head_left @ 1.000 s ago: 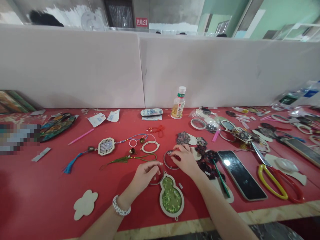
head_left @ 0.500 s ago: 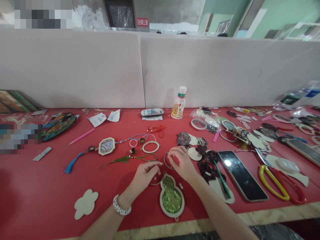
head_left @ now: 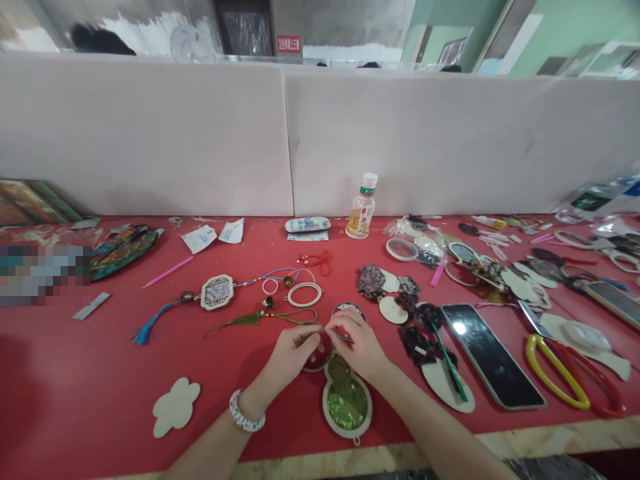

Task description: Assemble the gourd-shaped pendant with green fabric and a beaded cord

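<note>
My left hand [head_left: 291, 353], with a white beaded bracelet [head_left: 245, 412] on its wrist, has thumb and fingers drawn together. My right hand [head_left: 361, 343] is pinched, and its fingertips meet those of the left. Whatever lies between them is too small to make out. Below the left fingers is a round clear dish [head_left: 316, 364], partly covered. Behind the right hand lies a second round dish [head_left: 349, 308] with small beads in it. A gourd-shaped pendant [head_left: 347, 404] with a pale frame and green glitter lies just in front of my hands; the right hand covers part of its top.
On the left are an octagonal pendant [head_left: 217, 292] with a blue tassel and a cloud-shaped wooden piece [head_left: 176, 408]. To the right lie a phone [head_left: 493, 357], scissors [head_left: 560, 373], a green stick [head_left: 449, 361] and dark flakes. A drink bottle [head_left: 360, 208] stands near the partition [head_left: 200, 140].
My right hand has moved left and slightly down, from over the beaded dish to the left fingertips. Its fingers are now closer together. The left hand stays nearly in place.
</note>
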The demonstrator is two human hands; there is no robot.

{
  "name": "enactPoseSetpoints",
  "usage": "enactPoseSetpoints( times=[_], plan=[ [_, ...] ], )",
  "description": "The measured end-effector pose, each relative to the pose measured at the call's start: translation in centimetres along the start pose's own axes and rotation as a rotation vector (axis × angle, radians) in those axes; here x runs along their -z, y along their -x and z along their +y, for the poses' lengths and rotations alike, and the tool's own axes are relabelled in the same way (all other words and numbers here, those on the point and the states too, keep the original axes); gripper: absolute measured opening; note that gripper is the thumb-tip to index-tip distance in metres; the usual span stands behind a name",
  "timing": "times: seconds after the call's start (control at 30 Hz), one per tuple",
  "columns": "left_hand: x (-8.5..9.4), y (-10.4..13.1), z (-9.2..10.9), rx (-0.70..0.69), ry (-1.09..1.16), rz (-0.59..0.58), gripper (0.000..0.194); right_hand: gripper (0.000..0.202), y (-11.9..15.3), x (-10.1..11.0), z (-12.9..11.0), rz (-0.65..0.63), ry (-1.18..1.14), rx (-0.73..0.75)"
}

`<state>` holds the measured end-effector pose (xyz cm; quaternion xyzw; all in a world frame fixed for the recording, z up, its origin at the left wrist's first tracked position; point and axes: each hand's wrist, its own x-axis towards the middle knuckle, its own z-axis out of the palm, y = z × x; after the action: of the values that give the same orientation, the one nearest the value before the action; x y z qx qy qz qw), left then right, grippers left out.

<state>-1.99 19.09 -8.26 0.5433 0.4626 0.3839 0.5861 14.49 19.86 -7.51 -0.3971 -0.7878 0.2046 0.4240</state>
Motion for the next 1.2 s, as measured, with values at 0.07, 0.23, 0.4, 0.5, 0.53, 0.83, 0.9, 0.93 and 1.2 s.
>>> enactPoseSetpoints(
  times=[0.07, 0.23, 0.4, 0.5, 0.53, 0.83, 0.9, 0.93, 1.2],
  plan=[
    [0.0, 0.1, 0.1, -0.003, -0.011, -0.007, 0.026, 0.009, 0.0, -0.1, 0.0, 0.000, 0.006, 0.001],
    [0.0, 0.0, 0.1, -0.009, -0.033, -0.025, 0.026, 0.010, 0.1, -0.3, 0.1, 0.003, 0.012, -0.005],
    [0.0, -0.2, 0.0, -0.014, -0.034, -0.015, 0.029, 0.011, 0.2, -0.4, 0.3, 0.002, 0.012, -0.024],
    [0.0, -0.2, 0.0, 0.002, -0.015, -0.002, 0.029, 0.012, 0.4, -0.5, 0.5, 0.014, 0.012, -0.038],
    [0.0, -0.2, 0.1, 0.010, -0.008, 0.002, 0.030, 0.011, 0.4, -0.5, 0.5, 0.019, 0.015, -0.041],
    [-0.2, -0.1, 0.5, 0.026, 0.005, 0.007, 0.032, 0.011, 0.2, -0.2, 0.3, -0.018, 0.125, 0.059],
    [-0.2, -0.1, 0.7, 0.012, -0.011, -0.004, 0.029, 0.012, 0.1, -0.1, 0.3, -0.042, 0.150, 0.071],
    [-0.2, -0.1, 0.8, -0.001, -0.026, -0.011, 0.027, 0.013, 0.1, -0.1, 0.3, -0.054, 0.156, 0.071],
    [-0.4, 0.1, 1.0, -0.067, -0.143, -0.044, 0.024, 0.017, 0.0, 0.1, 0.3, -0.065, 0.123, 0.033]
  ],
)
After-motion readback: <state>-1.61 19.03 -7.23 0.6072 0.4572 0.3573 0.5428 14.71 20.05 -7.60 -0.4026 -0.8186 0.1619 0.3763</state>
